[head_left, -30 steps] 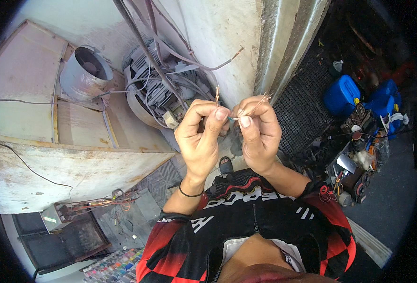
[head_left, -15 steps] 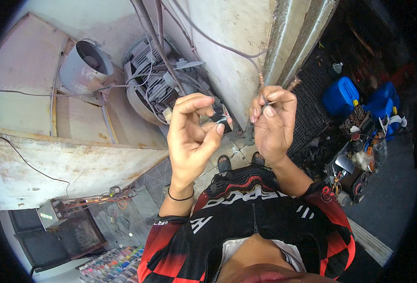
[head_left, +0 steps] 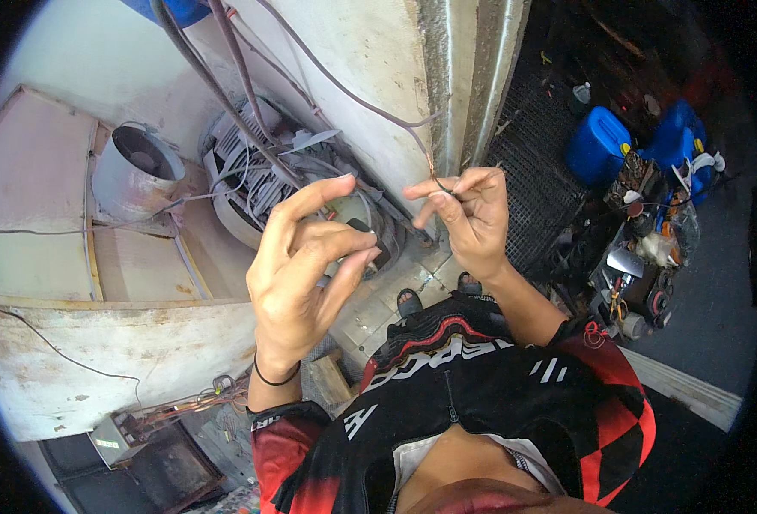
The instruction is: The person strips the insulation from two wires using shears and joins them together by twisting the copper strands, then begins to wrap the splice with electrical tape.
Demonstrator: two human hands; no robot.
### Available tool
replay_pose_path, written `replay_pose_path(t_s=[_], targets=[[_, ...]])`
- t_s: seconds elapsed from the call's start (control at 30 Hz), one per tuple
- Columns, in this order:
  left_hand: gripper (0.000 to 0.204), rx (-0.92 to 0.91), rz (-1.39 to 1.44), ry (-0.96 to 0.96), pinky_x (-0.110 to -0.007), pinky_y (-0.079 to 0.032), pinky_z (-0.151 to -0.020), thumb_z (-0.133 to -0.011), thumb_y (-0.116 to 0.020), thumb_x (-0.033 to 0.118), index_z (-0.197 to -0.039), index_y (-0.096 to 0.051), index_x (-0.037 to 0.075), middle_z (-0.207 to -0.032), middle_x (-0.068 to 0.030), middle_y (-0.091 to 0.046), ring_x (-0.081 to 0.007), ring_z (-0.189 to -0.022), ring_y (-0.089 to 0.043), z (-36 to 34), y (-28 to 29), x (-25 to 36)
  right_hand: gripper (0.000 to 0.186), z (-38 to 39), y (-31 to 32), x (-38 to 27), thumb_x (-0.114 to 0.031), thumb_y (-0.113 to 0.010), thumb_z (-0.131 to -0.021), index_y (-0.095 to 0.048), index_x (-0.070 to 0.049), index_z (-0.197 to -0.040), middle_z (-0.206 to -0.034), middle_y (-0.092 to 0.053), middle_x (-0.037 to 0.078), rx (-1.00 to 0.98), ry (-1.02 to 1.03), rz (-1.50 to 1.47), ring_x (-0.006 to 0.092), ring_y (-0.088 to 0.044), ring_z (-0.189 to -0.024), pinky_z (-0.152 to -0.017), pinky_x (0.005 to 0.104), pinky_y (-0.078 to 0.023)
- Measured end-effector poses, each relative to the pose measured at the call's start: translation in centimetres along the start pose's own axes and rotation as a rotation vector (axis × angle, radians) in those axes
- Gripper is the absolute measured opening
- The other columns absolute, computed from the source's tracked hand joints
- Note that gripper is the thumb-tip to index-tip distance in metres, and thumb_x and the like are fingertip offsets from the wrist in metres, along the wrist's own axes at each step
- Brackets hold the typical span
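My left hand (head_left: 297, 265) is closed, thumb against the bent fingers, with the index finger raised. Between its fingertips shows part of a small black roll of tape (head_left: 382, 250), mostly hidden by the fingers. To its right my right hand (head_left: 474, 214) pinches the end of a hanging cable (head_left: 344, 75) between thumb and fingers. Just above that pinch, bare copper strands (head_left: 431, 163) show, with a dark strip (head_left: 441, 184) at the fingertips. The two hands are apart.
A dusty electric motor (head_left: 246, 171) stands beyond my left hand, near a round metal duct (head_left: 139, 176). A wall column (head_left: 460, 77) rises behind the cable. Blue jerrycans (head_left: 599, 146) and piled tools sit at right. A wooden block (head_left: 330, 379) lies below left.
My left hand has moved left and its index finger has straightened upward. The right hand has shifted left and slightly down, its fingers spreading more around the cable end. The whole view has shifted.
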State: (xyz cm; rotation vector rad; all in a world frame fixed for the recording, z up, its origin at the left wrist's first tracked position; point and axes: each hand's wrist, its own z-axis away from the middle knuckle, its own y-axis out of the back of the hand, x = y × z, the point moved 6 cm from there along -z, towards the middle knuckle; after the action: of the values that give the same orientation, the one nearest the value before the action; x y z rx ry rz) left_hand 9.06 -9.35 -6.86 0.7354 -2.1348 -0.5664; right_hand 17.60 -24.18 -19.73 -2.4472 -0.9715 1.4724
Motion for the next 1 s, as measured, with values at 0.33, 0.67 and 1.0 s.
replay_pose_path(t_s=[0.33,0.67,1.0], targets=[[0.02,0.004,0.212,-0.043,-0.028,-0.051,-0.064,-0.071,-0.067,-0.014,-0.089,-0.064,-0.005,-0.113,-0.0221,-0.055,-0.0196,-0.075,-0.065,-0.3,-0.7,-0.6,0.014,-0.3,0.4,-2.6,-0.002,-0.038,-0.098,-0.028,-0.006,-0.108,-0.103,-0.063,0.024,-0.172,-0.02,0.043,0.0078,-0.049,-0.08,-0.071,0.0222,-0.043],[0.021,-0.103,0.109,-0.174,-0.031,-0.048,-0.067,-0.067,-0.074,-0.003,-0.087,-0.069,0.004,-0.09,-0.0094,-0.065,-0.0231,-0.074,-0.062,-1.8,-2.0,0.4,0.011,0.0,1.9,-4.5,0.003,-0.053,-0.093,-0.048,0.0,-0.103,-0.098,-0.054,0.01,0.035,0.035,0.206,0.0093,-0.055,-0.072,-0.062,0.0226,-0.048],[0.017,-0.14,0.144,-0.273,-0.022,-0.048,-0.054,-0.071,-0.076,-0.001,-0.086,-0.071,0.002,-0.107,-0.015,-0.061,-0.0108,-0.064,-0.062,-4.3,-4.1,2.6,0.014,-0.7,0.4,-8.0,0.003,-0.063,-0.088,-0.054,0.002,-0.098,-0.09,-0.051,0.005,0.0,-0.004,0.161,0.0075,-0.055,-0.077,-0.066,0.0212,-0.047]])
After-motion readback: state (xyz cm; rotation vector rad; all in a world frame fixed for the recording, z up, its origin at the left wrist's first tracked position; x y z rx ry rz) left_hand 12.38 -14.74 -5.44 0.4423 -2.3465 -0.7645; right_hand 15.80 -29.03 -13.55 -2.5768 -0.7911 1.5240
